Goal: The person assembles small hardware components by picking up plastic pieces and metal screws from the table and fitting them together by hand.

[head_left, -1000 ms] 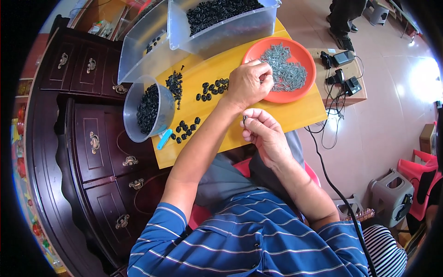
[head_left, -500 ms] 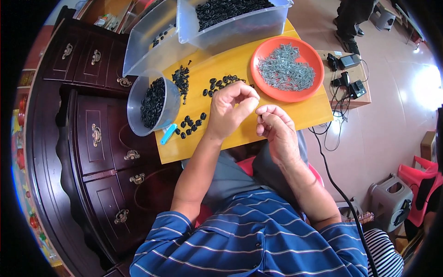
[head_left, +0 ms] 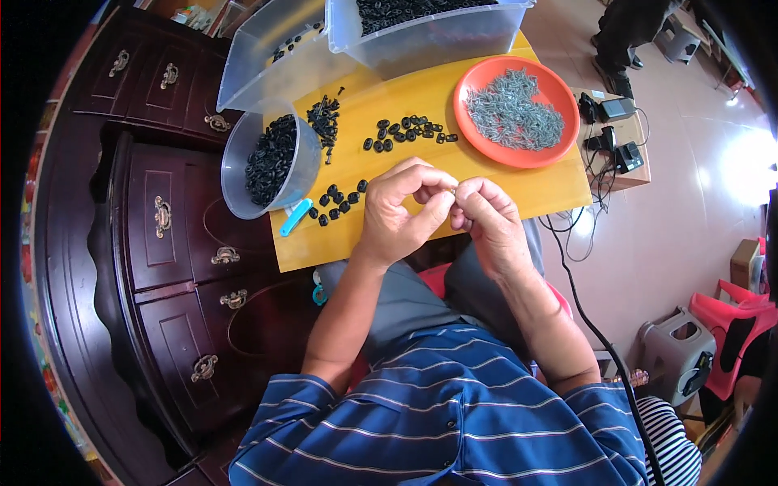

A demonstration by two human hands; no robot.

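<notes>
My left hand and my right hand meet fingertip to fingertip above the near edge of the yellow table. Each pinches with thumb and forefinger. Whatever sits between the fingertips is too small and covered to name. Beyond my hands lies a loose group of small black oval parts. To the left is a second cluster of black parts. An orange-red plate heaped with small silver screw-like metal pieces stands beyond my right hand.
At the table's left stands a clear round tub of black parts, with a light-blue handled tool beside it. Black screw-like pieces lie behind. Clear bins line the back. Chargers with cables sit on a wooden box at right.
My hands have come together; the fingertips, apart before, now touch or nearly touch. The whole view has shifted slightly. The things on the table look unmoved.
</notes>
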